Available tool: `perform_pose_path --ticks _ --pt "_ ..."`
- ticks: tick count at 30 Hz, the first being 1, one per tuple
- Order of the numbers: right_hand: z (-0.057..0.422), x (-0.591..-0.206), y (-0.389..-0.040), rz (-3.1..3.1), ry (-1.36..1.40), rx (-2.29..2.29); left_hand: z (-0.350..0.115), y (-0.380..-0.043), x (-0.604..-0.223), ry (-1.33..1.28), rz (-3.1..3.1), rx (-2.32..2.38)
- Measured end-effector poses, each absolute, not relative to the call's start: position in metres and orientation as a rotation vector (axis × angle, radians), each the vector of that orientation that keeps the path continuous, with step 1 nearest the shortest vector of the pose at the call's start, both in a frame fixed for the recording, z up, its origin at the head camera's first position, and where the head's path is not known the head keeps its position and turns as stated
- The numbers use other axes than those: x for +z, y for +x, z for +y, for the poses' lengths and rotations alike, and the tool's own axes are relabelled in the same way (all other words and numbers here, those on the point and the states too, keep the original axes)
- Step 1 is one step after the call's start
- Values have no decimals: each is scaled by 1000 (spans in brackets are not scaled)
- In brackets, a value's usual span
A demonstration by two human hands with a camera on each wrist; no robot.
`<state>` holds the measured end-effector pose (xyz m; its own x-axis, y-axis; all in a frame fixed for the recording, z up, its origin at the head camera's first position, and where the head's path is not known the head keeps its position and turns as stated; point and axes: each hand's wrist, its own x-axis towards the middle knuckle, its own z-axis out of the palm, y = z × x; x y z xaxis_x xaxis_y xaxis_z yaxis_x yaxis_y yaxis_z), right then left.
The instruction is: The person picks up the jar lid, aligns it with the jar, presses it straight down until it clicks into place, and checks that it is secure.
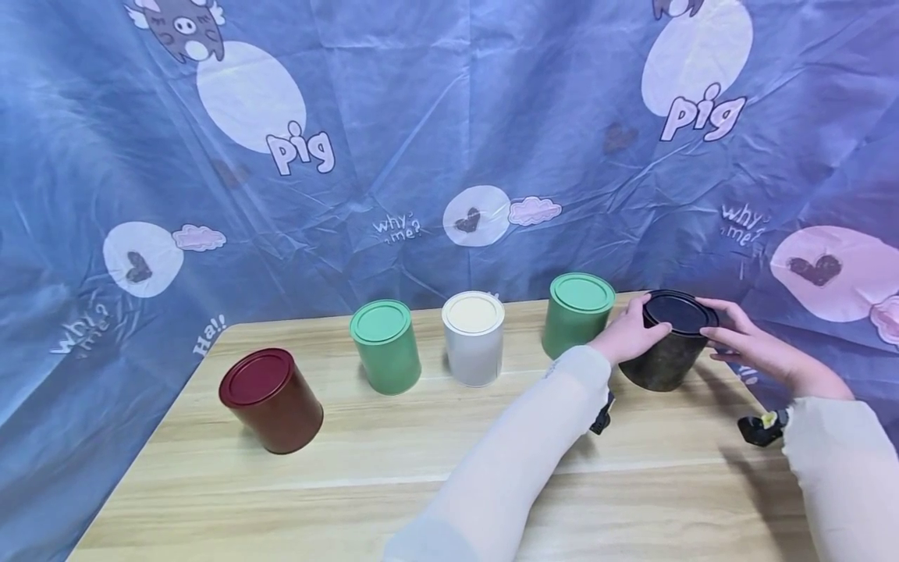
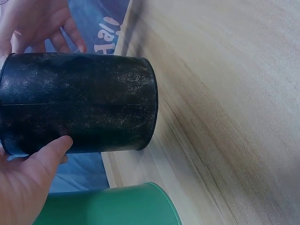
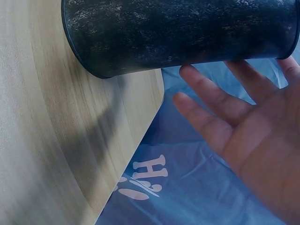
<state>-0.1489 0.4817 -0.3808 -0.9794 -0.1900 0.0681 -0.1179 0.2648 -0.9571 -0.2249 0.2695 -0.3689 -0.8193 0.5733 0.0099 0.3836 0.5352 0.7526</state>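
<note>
A black can (image 1: 660, 359) with a scuffed, dark side and a black lid stands at the right back of the table. My left hand (image 1: 628, 332) holds its left side, the thumb on the near side by the rim and the fingers partly hidden behind. On the opposite side is my right hand (image 1: 758, 343), its fingers fairly straight and spread. In the right wrist view some of those fingertips touch the can's side, while others stand off it. Just left of the black can is a green can (image 1: 577, 320), close to my left hand.
Farther left along the wooden table (image 1: 393, 468) stand a white can (image 1: 474, 347), a second green can (image 1: 389, 359) and a dark red can (image 1: 277, 406). A blue printed cloth (image 1: 393, 140) hangs behind the table and down its sides. The table's right edge passes close to the black can.
</note>
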Motion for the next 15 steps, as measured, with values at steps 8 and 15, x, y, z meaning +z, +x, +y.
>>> perform_pose_path --ticks 8,15 --pt "481 -382 -150 2355 -349 -1947 270 -226 -370 808 2538 1175" --pt "480 -381 -148 2447 -349 -1837 270 -225 -372 803 2552 1170"
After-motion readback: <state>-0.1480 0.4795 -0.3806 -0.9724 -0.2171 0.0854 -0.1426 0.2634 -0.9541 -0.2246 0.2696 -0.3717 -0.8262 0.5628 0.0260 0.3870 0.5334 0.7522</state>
